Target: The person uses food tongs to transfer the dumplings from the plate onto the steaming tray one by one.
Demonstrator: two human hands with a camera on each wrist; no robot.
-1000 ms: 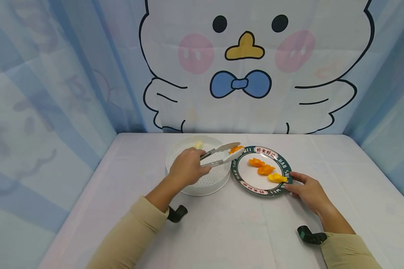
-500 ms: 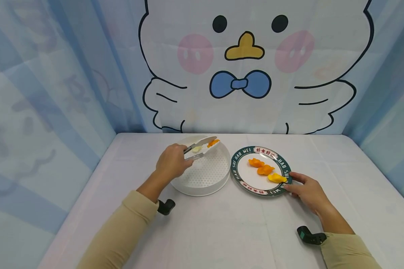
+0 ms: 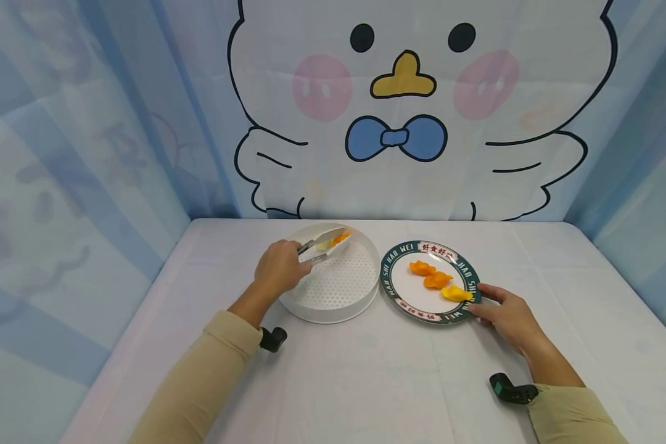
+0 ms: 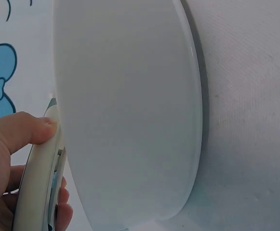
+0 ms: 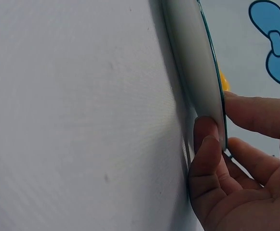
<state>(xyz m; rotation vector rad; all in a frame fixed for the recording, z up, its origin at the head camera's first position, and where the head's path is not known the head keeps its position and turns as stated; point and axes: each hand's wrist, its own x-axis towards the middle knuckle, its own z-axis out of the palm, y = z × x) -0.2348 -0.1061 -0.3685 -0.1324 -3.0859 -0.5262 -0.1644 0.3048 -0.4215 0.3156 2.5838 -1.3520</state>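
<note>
My left hand [image 3: 280,268] grips a pair of tongs [image 3: 312,258] at the left side of a round white steamer tray [image 3: 338,295] with a dimpled floor. Between the tong tips, over the tray's back part, is an orange dumpling-shaped piece [image 3: 341,237]. Beside it a pale yellow piece [image 3: 323,245] lies in the tray, partly behind the tongs. My right hand [image 3: 510,317] pinches the right rim of a green-edged plate [image 3: 391,275], thumb above and fingers beneath in the right wrist view. Two orange dumplings [image 3: 437,280] and a yellow dumpling [image 3: 457,294] rest on the plate.
Tray and plate stand side by side on a white-covered table [image 3: 366,382], toward its back edge. Behind hangs a curtain [image 3: 405,185] with a cartoon animal. Each wrist carries a black camera mount [image 3: 513,390].
My left hand has moved left, carrying the tongs and the orange dumpling from beside the plate to the tray's back part. My right hand and the plate have stayed put.
</note>
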